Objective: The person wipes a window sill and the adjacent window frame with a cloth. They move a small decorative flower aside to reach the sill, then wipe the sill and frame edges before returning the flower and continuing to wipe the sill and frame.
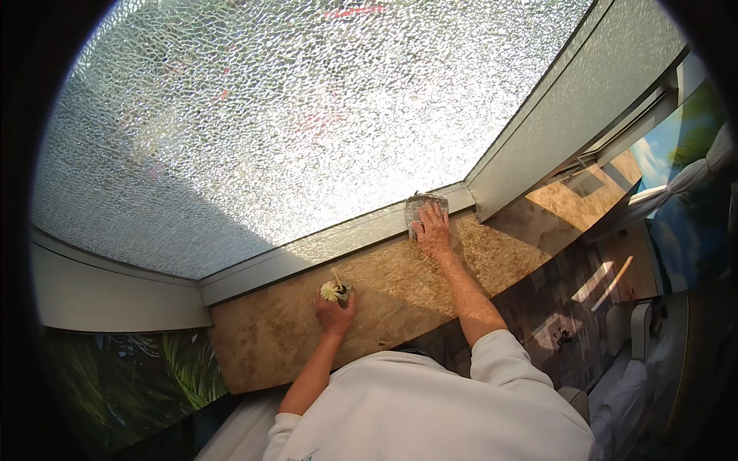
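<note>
My left hand (335, 314) is closed around a small vase (345, 292) on the brown marbled windowsill (271, 328). A pale yellow flower (330, 291) leans out of the vase's mouth. Farther right, my right hand (433, 230) presses a grey cloth (413, 212) flat against the lower window frame (351, 226), close to its right corner. The fingers are spread over the cloth, and part of it is hidden beneath them. Above the frame stands a large pane of textured glass (300, 138), bright with sunlight.
Beyond the upright frame (553, 132) the sill runs on to the right. A tied white curtain (686, 178) hangs there. Below it are a dark wood-look floor (553, 311) and white bedding (620, 392). A palm-leaf picture (184, 363) covers the wall at left.
</note>
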Tool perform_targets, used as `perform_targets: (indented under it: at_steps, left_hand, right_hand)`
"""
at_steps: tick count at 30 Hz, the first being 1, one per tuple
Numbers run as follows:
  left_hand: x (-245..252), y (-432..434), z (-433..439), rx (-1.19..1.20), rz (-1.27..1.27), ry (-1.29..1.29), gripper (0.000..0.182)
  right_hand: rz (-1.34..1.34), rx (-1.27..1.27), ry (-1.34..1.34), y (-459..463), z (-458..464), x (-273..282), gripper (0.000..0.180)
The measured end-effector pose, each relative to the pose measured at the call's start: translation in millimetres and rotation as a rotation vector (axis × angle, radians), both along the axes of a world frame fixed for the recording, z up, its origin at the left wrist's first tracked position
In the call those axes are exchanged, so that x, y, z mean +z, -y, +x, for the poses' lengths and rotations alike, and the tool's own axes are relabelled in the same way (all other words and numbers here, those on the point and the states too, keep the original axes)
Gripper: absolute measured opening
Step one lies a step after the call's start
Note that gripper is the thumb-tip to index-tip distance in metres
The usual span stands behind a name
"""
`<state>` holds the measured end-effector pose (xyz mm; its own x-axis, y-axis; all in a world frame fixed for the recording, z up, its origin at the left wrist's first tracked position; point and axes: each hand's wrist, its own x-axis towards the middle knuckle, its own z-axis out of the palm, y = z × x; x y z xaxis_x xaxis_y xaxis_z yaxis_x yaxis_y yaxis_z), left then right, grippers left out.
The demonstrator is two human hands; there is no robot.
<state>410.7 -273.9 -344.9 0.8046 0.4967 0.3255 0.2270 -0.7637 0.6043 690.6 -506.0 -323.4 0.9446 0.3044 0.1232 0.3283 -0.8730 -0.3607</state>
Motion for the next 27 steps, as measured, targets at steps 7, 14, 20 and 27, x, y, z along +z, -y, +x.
perform_targets:
  at_steps: [7, 14, 20, 27]
  left_hand:
    - [4.1, -3.2, -2.5, 0.001, -0.031, -0.080, 0.053]
    - [15.9, -4.0, -0.8, -0.003, -0.028, -0.165, 0.052]
    - [14.7, -1.9, -2.9, 0.027, -0.092, -0.089, 0.049]
    - [10.9, -31.2, -29.6, 0.095, -0.080, -0.034, 0.043]
  right_hand:
    - [-0.173, -0.115, -0.006, 48.8, 73.5, -8.5, 0.061]
    - [-0.216, -0.340, -0.092, -3.6, 68.3, 1.0, 0.067]
    - [-0.174, -0.143, 0.016, -84.3, -9.1, -22.0, 0.062]
    - [-0.068, 0.083, 0.112, -195.7, -109.9, -21.7, 0.057]
